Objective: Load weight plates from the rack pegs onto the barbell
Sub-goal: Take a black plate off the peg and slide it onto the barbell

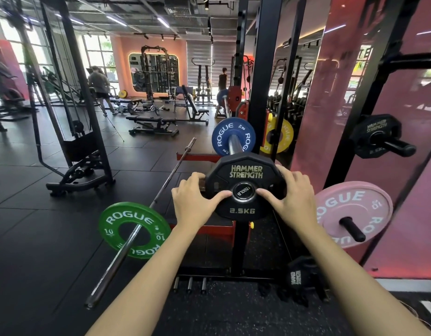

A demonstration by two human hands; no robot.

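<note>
Our left hand [194, 202] and right hand [290, 198] clasp the black 2.5 kg plate [243, 175] at the barbell sleeve [234, 143]; we should push squarely until it meets the blue plate [225, 134].

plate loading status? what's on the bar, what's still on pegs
Done: a blue plate sits on the barbell sleeve. In hand: the left hand and right hand grip a black 2.5 kg plate at the sleeve's end. Left: a pink plate and another black plate remain on rack pegs.
</note>
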